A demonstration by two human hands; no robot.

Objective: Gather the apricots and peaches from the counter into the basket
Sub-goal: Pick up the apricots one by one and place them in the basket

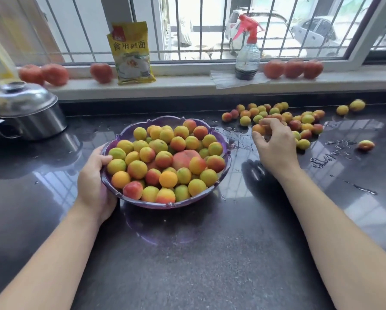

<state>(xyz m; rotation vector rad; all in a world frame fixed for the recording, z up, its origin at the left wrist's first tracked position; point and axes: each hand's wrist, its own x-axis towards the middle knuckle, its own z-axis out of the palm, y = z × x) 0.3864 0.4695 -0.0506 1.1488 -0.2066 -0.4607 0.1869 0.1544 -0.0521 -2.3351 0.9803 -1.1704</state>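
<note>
Dark stone surface (187, 253), wet in patches near its far right. Your left hand (95, 175) grips the near-left rim of the purple basket (142, 203), which is heaped with fruit. Your right hand (275, 144) curls around an apricot (258, 129) at the near side of the loose apricots (283, 119), which are scattered toward the far right edge by the windowsill (187, 82). The basket is piled above its rim, so another drop could, I'd judge, roll fruit off the heap; wet skins may slip your pinch. Between pile and basket the path is open; the pot (28, 117) sits well away at far left.
</note>
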